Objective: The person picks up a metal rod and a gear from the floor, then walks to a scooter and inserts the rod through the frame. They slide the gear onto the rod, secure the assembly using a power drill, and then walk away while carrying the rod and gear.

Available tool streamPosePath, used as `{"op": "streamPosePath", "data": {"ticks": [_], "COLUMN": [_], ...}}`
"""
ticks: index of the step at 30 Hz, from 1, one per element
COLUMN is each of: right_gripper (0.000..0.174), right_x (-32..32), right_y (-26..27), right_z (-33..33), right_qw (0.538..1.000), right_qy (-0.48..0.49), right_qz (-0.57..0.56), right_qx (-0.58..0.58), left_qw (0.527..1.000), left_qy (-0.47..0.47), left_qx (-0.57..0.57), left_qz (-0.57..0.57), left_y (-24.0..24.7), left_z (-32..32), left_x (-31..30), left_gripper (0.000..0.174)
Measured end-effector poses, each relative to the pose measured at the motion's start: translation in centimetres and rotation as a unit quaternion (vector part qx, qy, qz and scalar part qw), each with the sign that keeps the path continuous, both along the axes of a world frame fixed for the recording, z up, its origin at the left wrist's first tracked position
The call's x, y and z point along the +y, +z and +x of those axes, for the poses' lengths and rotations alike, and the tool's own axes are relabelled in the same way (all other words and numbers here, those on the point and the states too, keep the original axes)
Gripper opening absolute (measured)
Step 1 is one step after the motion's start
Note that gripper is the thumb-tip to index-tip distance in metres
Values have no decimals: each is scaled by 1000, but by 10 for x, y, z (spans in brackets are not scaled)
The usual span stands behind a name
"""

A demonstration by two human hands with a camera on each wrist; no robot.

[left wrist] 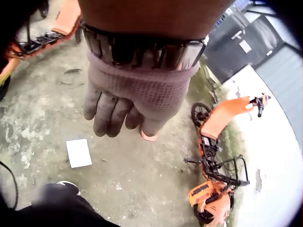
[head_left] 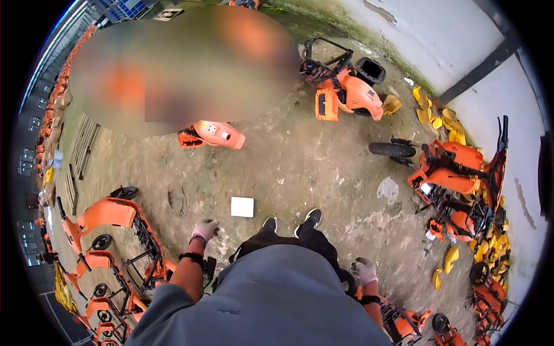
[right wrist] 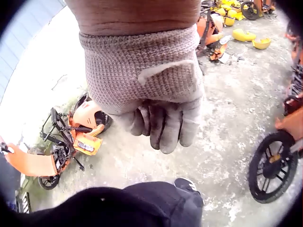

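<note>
My left hand point(head_left: 206, 229), in a pale knitted glove, hangs at my left side with its fingers loosely curled. The left wrist view shows nothing in this gloved hand point(left wrist: 130, 101); a metal watch band point(left wrist: 142, 52) circles the wrist. My right hand point(head_left: 365, 270) hangs on the other side in a matching glove, also loosely curled and holding nothing in the right wrist view. A white square sheet point(head_left: 242, 207) lies flat on the ground ahead of my feet, nearest to the left hand. Behind the left hand stands a partly stripped orange scooter point(head_left: 112, 213).
Dismantled orange scooters lie ahead point(head_left: 360, 95) and at right point(head_left: 456, 167). Yellow plastic parts point(head_left: 490, 248) are heaped along the white wall point(head_left: 513, 86). An orange body panel point(head_left: 222, 135) sits on the ground ahead, below a blurred area. Wooden pallets point(head_left: 85, 141) lie at left.
</note>
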State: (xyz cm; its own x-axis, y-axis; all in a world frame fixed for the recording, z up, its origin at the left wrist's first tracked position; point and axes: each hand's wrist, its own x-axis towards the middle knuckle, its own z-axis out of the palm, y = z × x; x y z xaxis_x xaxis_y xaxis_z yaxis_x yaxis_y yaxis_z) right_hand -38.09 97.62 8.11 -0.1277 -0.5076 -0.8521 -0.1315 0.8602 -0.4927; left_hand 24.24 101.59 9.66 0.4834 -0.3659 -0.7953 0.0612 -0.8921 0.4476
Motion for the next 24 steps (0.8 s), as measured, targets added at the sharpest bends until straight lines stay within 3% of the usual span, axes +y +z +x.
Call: {"op": "streamPosePath", "data": {"ticks": [2,6,11,20,24], "right_gripper": [35,38,37,34,35], "right_x": [-41,-128,-214,-277,-301], "right_y": [-18,-39,-10,-25,7], "right_z": [-23,-55,-37,-21,-5], "right_qw": [999,992,986,987,994], "right_qy": [19,105,140,148,100], "right_qz": [-38,-64,-89,-59,9], "right_qx": [-10,-2,11,10,49], "left_qw": [998,998,997,998,996], "left_qy": [11,55,56,54,83], "left_qx": [-17,11,8,-9,6], "left_qz": [60,-5,-59,10,38], "left_y": [12,19,47,8,-21], "left_z": [-16,-46,-68,-4,49], "left_x": [1,-18,-77,-144,-208], "left_gripper": [26,33,33,31,28]}}
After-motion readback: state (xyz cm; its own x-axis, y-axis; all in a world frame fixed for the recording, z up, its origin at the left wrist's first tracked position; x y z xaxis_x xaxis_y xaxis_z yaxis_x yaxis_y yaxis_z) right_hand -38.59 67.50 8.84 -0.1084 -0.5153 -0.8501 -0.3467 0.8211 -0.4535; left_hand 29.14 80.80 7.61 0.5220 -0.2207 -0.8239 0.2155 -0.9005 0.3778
